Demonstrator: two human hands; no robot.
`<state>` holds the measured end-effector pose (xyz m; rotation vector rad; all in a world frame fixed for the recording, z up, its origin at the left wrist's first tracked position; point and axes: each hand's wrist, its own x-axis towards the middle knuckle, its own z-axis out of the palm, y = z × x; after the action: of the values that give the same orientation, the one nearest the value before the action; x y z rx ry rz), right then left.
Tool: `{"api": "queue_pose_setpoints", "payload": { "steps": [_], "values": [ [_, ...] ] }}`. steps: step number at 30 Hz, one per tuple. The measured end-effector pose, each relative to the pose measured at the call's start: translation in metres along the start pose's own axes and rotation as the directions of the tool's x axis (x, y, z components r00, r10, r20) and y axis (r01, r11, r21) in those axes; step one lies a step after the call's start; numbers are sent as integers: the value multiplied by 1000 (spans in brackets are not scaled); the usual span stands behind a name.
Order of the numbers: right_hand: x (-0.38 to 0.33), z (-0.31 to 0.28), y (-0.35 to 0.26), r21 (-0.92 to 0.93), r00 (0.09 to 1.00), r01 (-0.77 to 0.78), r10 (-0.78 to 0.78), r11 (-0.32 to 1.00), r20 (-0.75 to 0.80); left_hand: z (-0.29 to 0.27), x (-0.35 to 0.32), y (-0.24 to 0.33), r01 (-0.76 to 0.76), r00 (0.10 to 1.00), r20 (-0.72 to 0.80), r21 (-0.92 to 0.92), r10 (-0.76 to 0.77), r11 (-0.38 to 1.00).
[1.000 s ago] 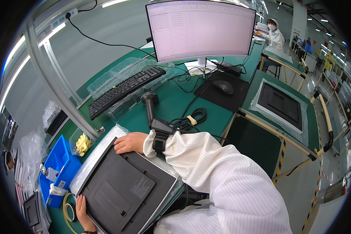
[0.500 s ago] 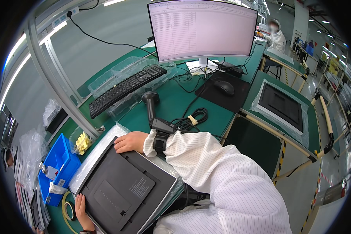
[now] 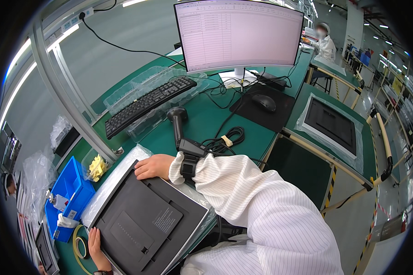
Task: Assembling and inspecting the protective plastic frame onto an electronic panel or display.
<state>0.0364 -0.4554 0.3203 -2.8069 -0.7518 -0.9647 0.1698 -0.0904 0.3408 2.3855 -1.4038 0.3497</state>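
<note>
A flat black panel with a raised middle section and a silver rim lies at an angle on clear plastic wrap on the green bench. My right hand grips its far edge, fingers lapped over the rim onto the black face; the thumb is hidden. At the left edge, my left hand holds the rim with its fingers bent over it, partly cut off by the picture's lower border. A black handheld scanner stands just beyond my right wrist, which wears a dark strapped device.
Left of the panel are a blue bin with a bottle, and a tape roll. Behind lie a keyboard, a mouse and a monitor. Another framed panel rests on a cart at right. A co-worker sits far back.
My hands and the panel keep their places. At the lower left, a framed panel beside the stack now shows more fully, and the person at the far left edge has shifted slightly.
</note>
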Motion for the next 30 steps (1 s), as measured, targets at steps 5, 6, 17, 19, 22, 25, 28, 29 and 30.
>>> {"api": "queue_pose_setpoints", "payload": {
  "steps": [5,6,17,19,22,25,28,29,30],
  "values": [
    [-2,0,0,-8,1000,6,-6,1000,-2,0,0,1,2,1000,1,0,-2,1000],
    [-2,0,0,-7,1000,5,-5,1000,-2,3,0,-2,3,1000,2,1,-3,1000],
    [-2,-2,2,38,998,-23,21,999,61,2,1,1,1,1000,-15,-33,-2,999],
    [-2,-2,1,21,997,-23,21,1000,72,1,-1,1,1,1000,-15,-32,-1,999],
    [-1,2,0,-10,999,-16,16,1000,47,0,-2,1,10,1000,-8,-23,-11,1000],
    [-1,0,0,-23,999,-10,11,1000,37,-1,-2,5,41,999,9,-14,-41,999],
    [-1,-1,-1,-14,1000,1,-1,1000,16,-2,-3,5,33,999,-1,-41,-33,999],
    [-1,-2,-2,-6,1000,-7,7,1000,11,-2,-2,4,17,1000,-4,-35,-17,999],
    [-1,-2,-2,2,1000,-14,14,1000,7,-1,-2,2,1,1000,-6,-29,-1,1000]
  ]
}}
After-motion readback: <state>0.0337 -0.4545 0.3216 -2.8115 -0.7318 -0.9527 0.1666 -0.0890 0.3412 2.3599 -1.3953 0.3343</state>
